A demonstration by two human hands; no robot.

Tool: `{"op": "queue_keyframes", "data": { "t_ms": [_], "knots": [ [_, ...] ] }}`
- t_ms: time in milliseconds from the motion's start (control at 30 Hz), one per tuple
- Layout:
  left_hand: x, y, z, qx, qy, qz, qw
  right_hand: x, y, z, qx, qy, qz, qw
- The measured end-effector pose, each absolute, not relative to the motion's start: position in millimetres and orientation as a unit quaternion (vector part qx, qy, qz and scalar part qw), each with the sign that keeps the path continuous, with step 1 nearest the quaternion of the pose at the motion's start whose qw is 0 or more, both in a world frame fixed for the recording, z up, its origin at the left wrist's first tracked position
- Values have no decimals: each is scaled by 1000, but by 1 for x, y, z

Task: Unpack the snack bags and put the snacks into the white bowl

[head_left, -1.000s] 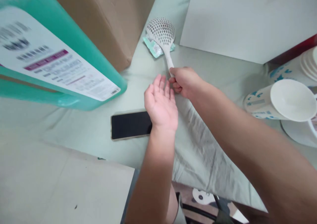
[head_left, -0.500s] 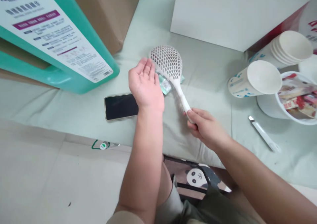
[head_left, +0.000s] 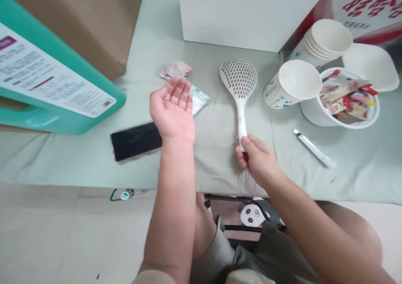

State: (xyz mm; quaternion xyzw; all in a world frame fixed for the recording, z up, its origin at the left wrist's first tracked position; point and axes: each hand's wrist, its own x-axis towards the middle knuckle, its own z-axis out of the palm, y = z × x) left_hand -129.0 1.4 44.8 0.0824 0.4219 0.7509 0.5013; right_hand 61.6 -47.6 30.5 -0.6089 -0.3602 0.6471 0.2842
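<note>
My right hand is closed around the handle end of a white slotted skimmer, whose round, honeycomb-holed head points away from me over the table. Palm up, my left hand is open and holds nothing, its fingers slightly curled. It partly covers a black phone lying on the cloth. Just past the left fingertips lie a green-and-clear packet and a crumpled pinkish wrapper. The skimmer's head is apart from the left hand.
A big green jug and a cardboard box stand at left. A white box sits at the back. On the right are stacked paper cups, a single paper cup, a tub of packets and a white utility knife.
The skimmer's head has swung right, away from my left fingers, and the handle now stands more upright in view. The wrapper and packet are uncovered. The whole view has shifted.
</note>
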Motion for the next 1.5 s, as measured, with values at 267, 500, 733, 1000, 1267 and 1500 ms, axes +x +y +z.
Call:
{"op": "queue_keyframes", "data": {
  "t_ms": [267,500,733,1000,1267,1500],
  "knots": [
    [-139,3,51,-4,439,770,463,76,-22,54,-649,-632,395,153],
    [-140,6,48,-78,466,750,462,-30,45,37,-528,-800,228,170],
    [-149,4,45,-56,464,755,459,-54,65,13,-561,-799,184,111],
    [-146,2,44,30,499,752,429,-32,46,32,-572,-764,262,141],
    [-103,0,39,243,472,698,480,72,-12,25,-584,-643,373,325],
    [-57,-1,27,425,453,446,644,131,-39,10,-605,-572,416,367]
  ]
}}
